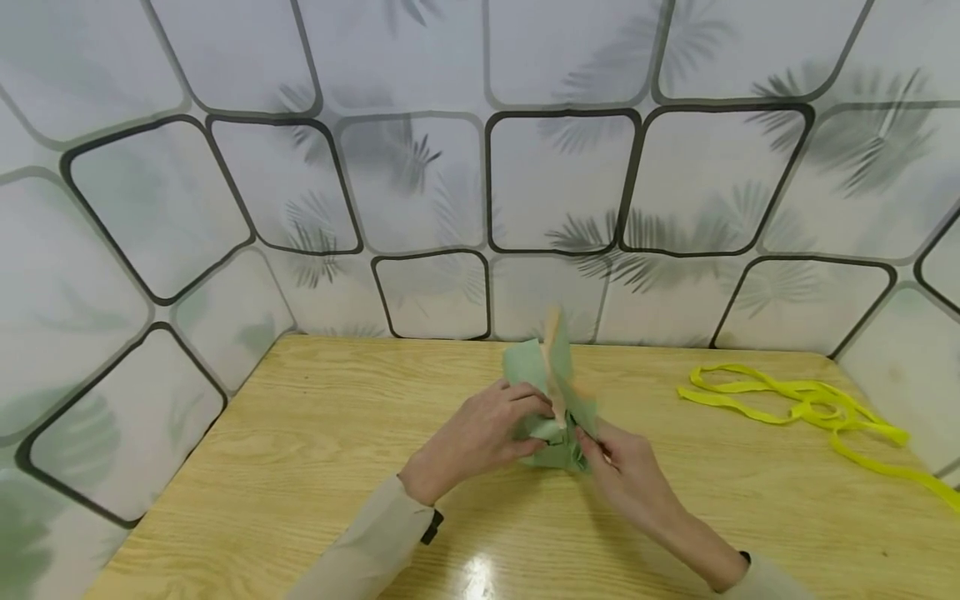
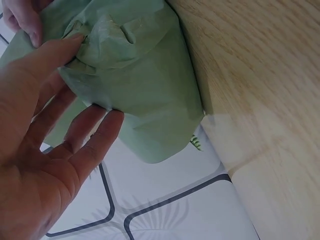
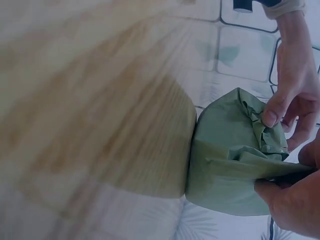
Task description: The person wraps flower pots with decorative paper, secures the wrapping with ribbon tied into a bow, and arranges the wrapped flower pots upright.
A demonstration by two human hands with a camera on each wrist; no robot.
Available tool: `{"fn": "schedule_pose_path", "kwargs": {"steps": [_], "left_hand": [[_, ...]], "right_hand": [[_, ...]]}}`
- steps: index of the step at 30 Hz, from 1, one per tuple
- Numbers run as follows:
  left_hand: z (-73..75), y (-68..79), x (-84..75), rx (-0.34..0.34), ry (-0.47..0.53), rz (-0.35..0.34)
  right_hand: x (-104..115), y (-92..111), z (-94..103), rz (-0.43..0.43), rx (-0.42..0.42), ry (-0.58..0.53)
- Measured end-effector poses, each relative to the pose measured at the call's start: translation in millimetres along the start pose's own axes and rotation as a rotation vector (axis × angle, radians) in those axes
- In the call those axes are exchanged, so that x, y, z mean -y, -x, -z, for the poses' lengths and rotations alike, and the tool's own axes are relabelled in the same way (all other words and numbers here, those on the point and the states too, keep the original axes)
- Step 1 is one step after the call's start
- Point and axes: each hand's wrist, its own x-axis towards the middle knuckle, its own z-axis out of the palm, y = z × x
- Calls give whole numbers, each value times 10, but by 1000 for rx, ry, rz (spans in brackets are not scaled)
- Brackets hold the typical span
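Sheets of green wrapping paper (image 1: 522,363) stand gathered into a crumpled, pleated bundle on the wooden table, with a pale inner side showing along a raised flap in the head view. My left hand (image 1: 483,429) pinches folds on the bundle's left; in the left wrist view its thumb lies on the creased paper (image 2: 150,100) and the fingers reach along its side. From the right, my right hand (image 1: 630,471) grips a flap between thumb and fingers, seen close in the right wrist view beside the folded paper (image 3: 225,182). Whatever the paper wraps is hidden.
A loosely looped yellow ribbon (image 1: 806,398) lies on the right of the wooden table (image 1: 337,417), one end trailing toward the right edge. Behind and at both sides rises a pale wall covering (image 1: 558,183) with dark rounded outlines and leaf prints.
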Motion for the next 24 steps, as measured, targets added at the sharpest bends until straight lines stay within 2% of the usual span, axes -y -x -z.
{"fn": "schedule_pose_path", "kwargs": {"steps": [6,10,17,19,21,24], "left_hand": [[-26,34,18,-57,70,3],[-48,48,38,-82,122,18],[-55,84,49,-144,184,40],[-54,95,70,-135,257,51],[-37,108,103,-106,377,100],[-16,138,175,-73,660,252]], "right_hand": [[-6,-39,-28,133,0,78],[15,-78,-41,141,8,87],[30,-123,-95,211,-62,155],[35,-136,-105,228,-77,180],[35,-146,-111,245,-87,213],[35,-153,-115,264,-101,254]]}}
